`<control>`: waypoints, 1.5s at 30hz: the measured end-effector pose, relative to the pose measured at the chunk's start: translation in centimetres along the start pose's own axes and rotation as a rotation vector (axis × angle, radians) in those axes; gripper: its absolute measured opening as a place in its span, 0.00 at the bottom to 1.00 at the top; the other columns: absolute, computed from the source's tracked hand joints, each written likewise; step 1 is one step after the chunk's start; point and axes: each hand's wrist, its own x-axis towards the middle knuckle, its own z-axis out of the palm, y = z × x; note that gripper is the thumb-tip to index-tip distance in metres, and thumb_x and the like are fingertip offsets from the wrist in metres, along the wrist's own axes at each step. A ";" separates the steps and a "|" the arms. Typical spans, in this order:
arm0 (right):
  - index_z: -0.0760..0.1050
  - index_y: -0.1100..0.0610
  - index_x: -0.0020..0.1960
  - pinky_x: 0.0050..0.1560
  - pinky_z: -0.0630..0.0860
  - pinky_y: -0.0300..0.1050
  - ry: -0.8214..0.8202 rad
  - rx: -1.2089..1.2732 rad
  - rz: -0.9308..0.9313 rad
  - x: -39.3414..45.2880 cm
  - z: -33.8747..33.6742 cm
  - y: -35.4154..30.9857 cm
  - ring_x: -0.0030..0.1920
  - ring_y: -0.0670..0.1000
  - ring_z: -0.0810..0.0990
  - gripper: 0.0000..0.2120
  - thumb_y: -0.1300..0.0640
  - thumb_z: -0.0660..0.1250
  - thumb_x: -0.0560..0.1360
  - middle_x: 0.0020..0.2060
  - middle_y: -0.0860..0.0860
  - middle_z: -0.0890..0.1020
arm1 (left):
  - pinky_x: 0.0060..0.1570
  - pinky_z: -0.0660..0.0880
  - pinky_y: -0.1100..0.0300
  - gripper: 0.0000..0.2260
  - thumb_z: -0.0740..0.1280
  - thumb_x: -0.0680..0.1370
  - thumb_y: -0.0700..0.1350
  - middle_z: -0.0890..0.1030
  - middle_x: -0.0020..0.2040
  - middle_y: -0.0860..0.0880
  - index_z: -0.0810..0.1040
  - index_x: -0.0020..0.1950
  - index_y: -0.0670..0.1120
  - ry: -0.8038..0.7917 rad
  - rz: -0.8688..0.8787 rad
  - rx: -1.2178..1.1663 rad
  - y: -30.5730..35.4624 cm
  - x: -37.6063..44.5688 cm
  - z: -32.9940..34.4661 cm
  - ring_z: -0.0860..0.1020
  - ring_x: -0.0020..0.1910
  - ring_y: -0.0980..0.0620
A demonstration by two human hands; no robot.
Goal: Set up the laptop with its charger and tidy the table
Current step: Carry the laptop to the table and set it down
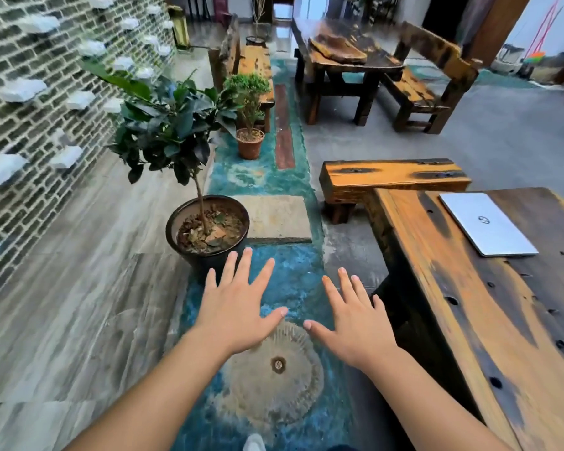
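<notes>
We judge the task barely begun. Our left hand [241, 307] and right hand [355, 323] hang low in the middle of the frame, palms down over the blue floor, fingers spread wide; each grip is wide and holds nothing, and neither touches the tabletop [489, 320], which runs along the right side of the frame. The laptop [487, 222] lies on it at middle right, lid closed, near the far end and well apart from both hands. We see no charger anywhere in the frame, and no cable runs from the laptop, so nothing appears plugged in; where the charger sits we cannot tell. The part of the tabletop we can see carries only the laptop, so what needs tidying is out of view too, if it exists. A potted plant [205, 229] stands on the floor just beyond our left hand, and a bench [394, 177] sits at the tabletop's far end. What is left, by our reckoning, is everything: finding the charger, connecting it, opening the lid, then tidying.
</notes>
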 end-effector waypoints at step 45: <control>0.41 0.46 0.80 0.76 0.53 0.60 -0.003 0.360 0.957 38.7 -5.4 42.9 0.80 0.55 0.43 0.44 0.26 0.48 0.72 0.81 0.51 0.40 | 0.73 0.50 0.39 0.39 0.47 0.71 0.74 0.44 0.81 0.47 0.42 0.78 0.60 -0.219 1.076 0.181 38.2 72.9 5.9 0.42 0.79 0.43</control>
